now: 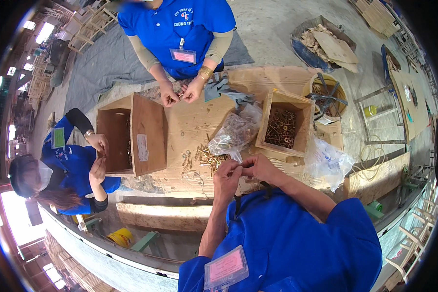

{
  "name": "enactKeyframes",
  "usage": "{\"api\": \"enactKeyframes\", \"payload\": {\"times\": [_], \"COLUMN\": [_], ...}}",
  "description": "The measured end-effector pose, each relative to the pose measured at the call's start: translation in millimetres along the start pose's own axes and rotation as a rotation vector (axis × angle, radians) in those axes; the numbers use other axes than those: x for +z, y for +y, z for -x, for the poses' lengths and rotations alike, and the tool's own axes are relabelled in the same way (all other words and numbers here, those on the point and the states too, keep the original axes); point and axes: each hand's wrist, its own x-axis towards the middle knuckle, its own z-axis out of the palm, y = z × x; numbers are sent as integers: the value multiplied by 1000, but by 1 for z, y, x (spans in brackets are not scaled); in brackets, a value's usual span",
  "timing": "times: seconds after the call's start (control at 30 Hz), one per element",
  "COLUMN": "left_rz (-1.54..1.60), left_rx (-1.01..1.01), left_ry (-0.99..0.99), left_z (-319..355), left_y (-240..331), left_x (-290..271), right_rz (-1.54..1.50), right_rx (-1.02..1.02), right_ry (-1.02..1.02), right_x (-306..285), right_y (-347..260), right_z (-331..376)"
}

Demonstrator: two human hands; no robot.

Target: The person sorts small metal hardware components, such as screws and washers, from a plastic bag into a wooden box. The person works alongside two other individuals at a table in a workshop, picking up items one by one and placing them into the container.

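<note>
My left hand and my right hand meet in front of my chest, fingertips pinched together. What lies between the fingers is too small or hidden to make out. Just beyond them rests a clear plastic bag filled with metal hardware; a twisted end of it trails down close to my left fingers, and I cannot tell whether they touch it. Loose brass-coloured bolts lie on the cardboard left of the bag. Beyond my right hand stands a square wooden box holding many bolts.
A larger wooden box lies open toward a co-worker at left. Another person works across, hands pinched together. Grey gloves, a yellow bucket of hardware and an empty-looking plastic bag lie around the cardboard.
</note>
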Motion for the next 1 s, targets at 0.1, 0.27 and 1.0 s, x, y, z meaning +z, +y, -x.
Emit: {"api": "enactKeyframes", "payload": {"times": [0.1,0.27,1.0], "left_rz": [-35,419,-845], "left_rx": [-132,63,-48], "left_ry": [-9,210,168], "left_z": [-4,-5,16], "left_y": [-1,-14,-150], "left_x": [-3,-10,-18], "right_rz": [245,369,-772], "right_rx": [-71,-166,17], "right_ry": [27,13,-110], "right_x": [5,14,-2], "right_y": [-9,-21,25], "right_z": [1,-5,-12]}}
